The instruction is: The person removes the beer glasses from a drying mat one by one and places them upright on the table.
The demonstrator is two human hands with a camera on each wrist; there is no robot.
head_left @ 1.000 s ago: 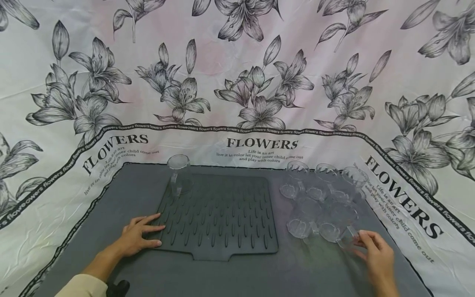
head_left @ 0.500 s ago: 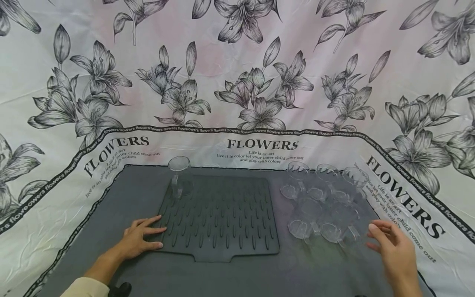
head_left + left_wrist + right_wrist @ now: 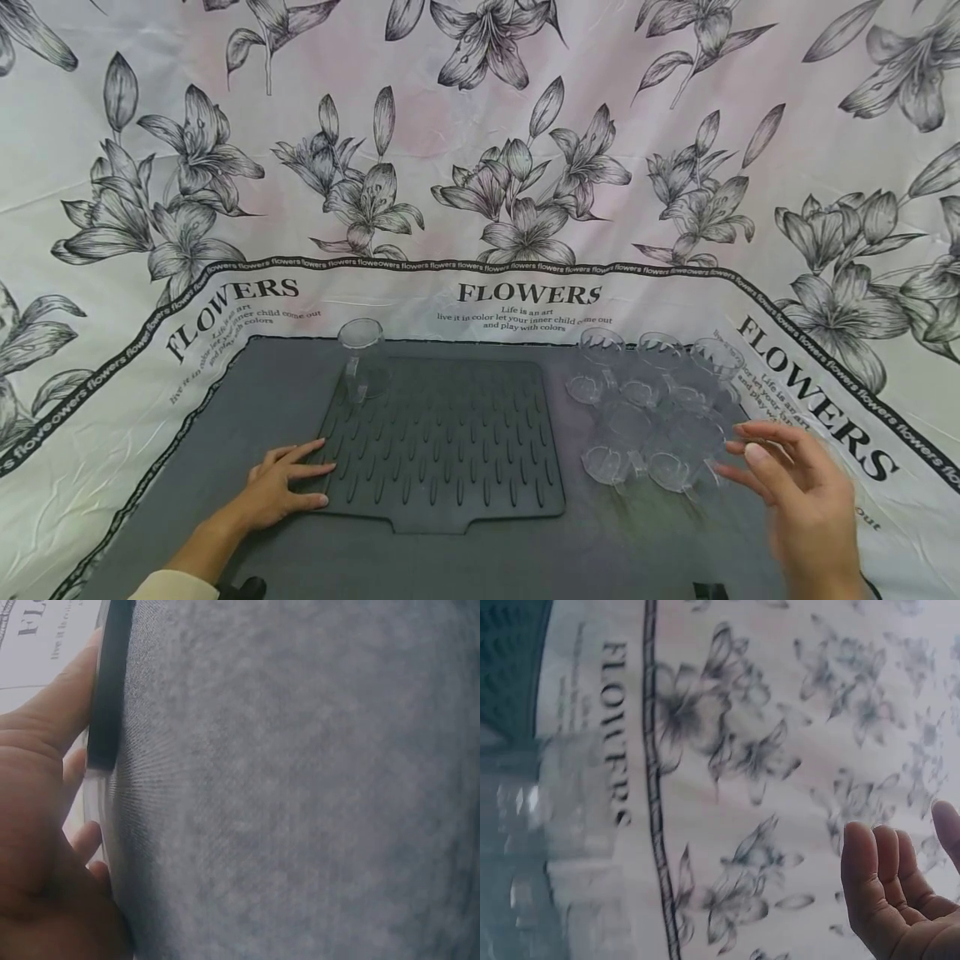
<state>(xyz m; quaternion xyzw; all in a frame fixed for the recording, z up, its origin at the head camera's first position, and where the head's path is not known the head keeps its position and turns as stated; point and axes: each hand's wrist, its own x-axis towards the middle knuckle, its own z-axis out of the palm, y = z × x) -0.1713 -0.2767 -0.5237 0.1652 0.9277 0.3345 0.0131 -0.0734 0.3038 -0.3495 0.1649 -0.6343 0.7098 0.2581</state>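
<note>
A dark grey drying mat (image 3: 450, 450) with raised ridges lies on the table. My left hand (image 3: 281, 485) rests at its left edge, fingers spread and fairly straight; the left wrist view shows that hand (image 3: 45, 765) along the dark rim. One clear glass mug (image 3: 366, 360) stands at the mat's back left corner, handle towards me. To the right of the mat, several similar mugs stand in two rows. Beside the front right mug (image 3: 671, 468) is my right hand (image 3: 813, 492), its fingers loosely bent, near the handle and holding nothing. Its bent fingers (image 3: 861, 862) also show in the right wrist view.
The back row of mugs (image 3: 660, 354) stands close to the table's rear edge. A white cloth (image 3: 525, 167) with printed flowers hangs around the grey table (image 3: 540, 562). A small black object (image 3: 710, 591) shows at the bottom edge.
My right hand drew back rightward from the front right mug's handle, then came up and left towards it again, fingers spread wider. The left hand stayed on the mat's edge.
</note>
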